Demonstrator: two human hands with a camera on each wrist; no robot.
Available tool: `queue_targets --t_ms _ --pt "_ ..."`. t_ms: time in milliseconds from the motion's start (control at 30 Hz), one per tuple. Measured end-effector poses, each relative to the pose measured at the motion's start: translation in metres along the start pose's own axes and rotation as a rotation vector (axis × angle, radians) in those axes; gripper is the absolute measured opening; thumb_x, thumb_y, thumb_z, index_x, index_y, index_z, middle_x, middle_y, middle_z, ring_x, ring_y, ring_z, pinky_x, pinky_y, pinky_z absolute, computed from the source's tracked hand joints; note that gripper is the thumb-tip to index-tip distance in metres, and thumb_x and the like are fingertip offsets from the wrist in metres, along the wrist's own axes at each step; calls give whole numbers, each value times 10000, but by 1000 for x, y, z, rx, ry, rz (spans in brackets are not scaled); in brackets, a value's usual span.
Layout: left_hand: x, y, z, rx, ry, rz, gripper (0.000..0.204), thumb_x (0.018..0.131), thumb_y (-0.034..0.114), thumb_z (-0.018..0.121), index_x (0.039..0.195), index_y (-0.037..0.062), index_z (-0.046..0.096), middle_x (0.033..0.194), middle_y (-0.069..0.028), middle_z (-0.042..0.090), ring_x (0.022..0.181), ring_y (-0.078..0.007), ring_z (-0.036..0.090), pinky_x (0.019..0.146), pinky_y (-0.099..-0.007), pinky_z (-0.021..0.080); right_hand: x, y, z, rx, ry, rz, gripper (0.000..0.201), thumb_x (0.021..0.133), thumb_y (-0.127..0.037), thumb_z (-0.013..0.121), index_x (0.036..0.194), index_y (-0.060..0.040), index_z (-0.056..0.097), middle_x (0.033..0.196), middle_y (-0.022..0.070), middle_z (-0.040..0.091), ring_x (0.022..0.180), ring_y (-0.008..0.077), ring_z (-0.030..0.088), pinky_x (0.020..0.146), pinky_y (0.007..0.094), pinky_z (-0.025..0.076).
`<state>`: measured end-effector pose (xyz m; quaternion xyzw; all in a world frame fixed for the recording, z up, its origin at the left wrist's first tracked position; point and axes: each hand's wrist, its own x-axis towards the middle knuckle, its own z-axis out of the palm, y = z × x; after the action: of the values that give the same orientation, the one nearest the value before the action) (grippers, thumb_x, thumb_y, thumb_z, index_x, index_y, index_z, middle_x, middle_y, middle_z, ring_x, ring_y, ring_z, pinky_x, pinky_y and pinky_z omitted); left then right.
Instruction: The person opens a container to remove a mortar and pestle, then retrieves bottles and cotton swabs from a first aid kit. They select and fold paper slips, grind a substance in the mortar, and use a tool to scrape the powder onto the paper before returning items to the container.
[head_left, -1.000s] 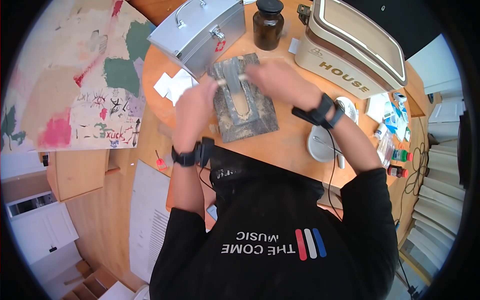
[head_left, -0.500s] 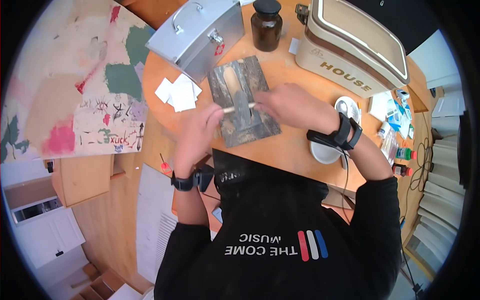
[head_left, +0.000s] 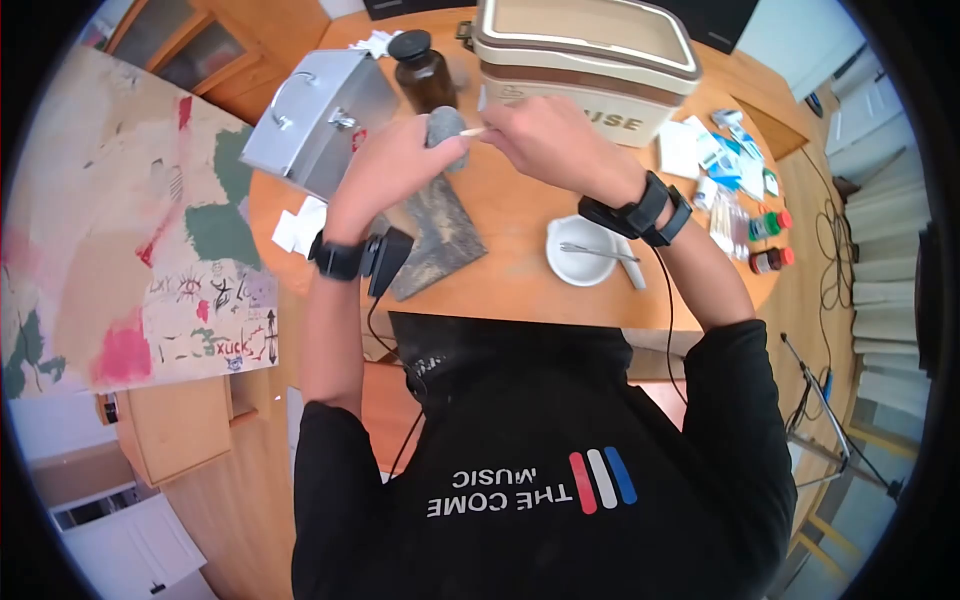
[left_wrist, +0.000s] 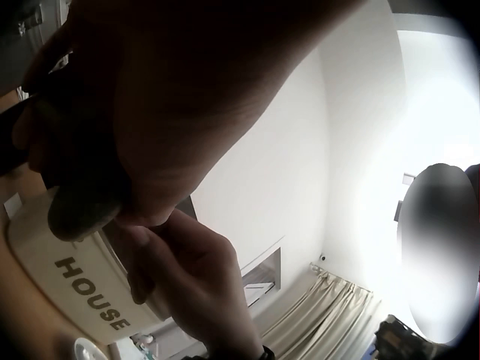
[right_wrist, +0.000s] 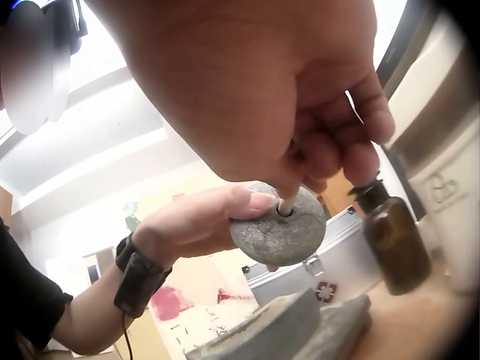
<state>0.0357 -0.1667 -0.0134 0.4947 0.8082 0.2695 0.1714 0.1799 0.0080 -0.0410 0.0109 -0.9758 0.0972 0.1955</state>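
A round grey stone grinding wheel (right_wrist: pixel 277 238) with a hole at its centre is held up over the table. My left hand (head_left: pixel 388 165) grips it, thumb lying across its face. The thumb and fingers of my right hand (head_left: pixel 548 138) pinch the end of a pale wooden rod (right_wrist: pixel 286 205) standing in that hole. Below the hands lies a dark, dusty stone slab (head_left: pixel 436 240). The grey stone trough (right_wrist: pixel 259 336) on it shows in the right wrist view, mostly hidden behind my left hand in the head view.
A silver metal case (head_left: pixel 320 125) and a brown glass jar (head_left: pixel 425 75) stand behind the slab, beside a cream box (head_left: pixel 590 65) marked HOUSE. To the right are a white bowl with tweezers (head_left: pixel 578 275), small bottles (head_left: pixel 770 226) and packets. White papers (head_left: pixel 300 228) lie at left.
The wheel was rolling along the trough, first far, then near. Both hands have lifted it off; the left now grips the wheel itself while the right keeps the rod. The head view has shifted.
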Motion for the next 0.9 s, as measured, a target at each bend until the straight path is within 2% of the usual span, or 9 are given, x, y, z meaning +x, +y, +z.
queue_targets --t_ms 33,100,167,267,333,533,700,833,900 --pt "14 -3 14 101 -3 21 506 858 494 589 856 2 706 792 -202 687 765 -367 675 731 -456 500 -19 5 -2 7 45 43 227 931 -225 693 894 -17 609 807 174 685 758 427 665 648 499 521" --pt "35 11 31 264 -160 -17 527 870 526 590 927 17 711 772 -161 691 769 -319 683 719 -427 512 -68 13 -8 19 138 118 240 916 -227 711 910 -6 616 866 170 693 830 412 671 698 485 536" --pt "52 16 49 370 -250 -26 529 866 545 584 944 41 724 752 -137 696 765 -303 686 712 -419 520 -116 11 -25 -76 48 179 281 876 -250 758 991 -9 670 952 166 675 972 363 639 821 466 537" --pt "77 -1 87 415 -313 35 488 843 542 578 879 87 752 733 -127 702 743 -317 682 705 -429 521 -174 -6 -30 -176 -57 319 240 846 -265 790 911 -41 734 922 121 634 944 327 595 824 445 471" --pt "92 -14 106 402 -380 98 449 839 523 588 825 111 766 730 -125 708 724 -317 680 698 -427 521 -192 -15 -26 -191 -64 378 225 832 -256 797 875 -44 735 917 109 618 927 311 570 813 438 435" --pt "95 -1 120 301 -518 -86 313 805 376 623 808 118 800 800 -102 766 807 -298 740 742 -396 558 -203 -21 4 -195 8 428 148 791 -176 798 816 -50 725 887 91 586 894 294 532 773 439 387" --pt "91 -7 134 240 -334 -37 328 859 316 638 955 19 738 913 -220 736 868 -381 712 780 -465 552 -202 -27 9 -175 93 406 102 820 -99 764 820 -47 676 815 90 571 847 296 527 764 439 378" --pt "73 -5 142 190 -38 -1 285 904 140 633 1138 -23 629 1080 -258 695 1002 -415 687 854 -501 546 -214 -27 7 8 156 531 42 883 -42 706 908 -24 677 732 100 601 727 298 542 736 417 402" --pt "75 -11 150 179 -53 -16 342 925 180 669 1192 -27 614 1162 -264 661 1058 -426 676 902 -499 551 -218 -32 -4 179 195 633 47 929 -25 667 969 -4 683 719 97 644 673 259 577 720 380 438"
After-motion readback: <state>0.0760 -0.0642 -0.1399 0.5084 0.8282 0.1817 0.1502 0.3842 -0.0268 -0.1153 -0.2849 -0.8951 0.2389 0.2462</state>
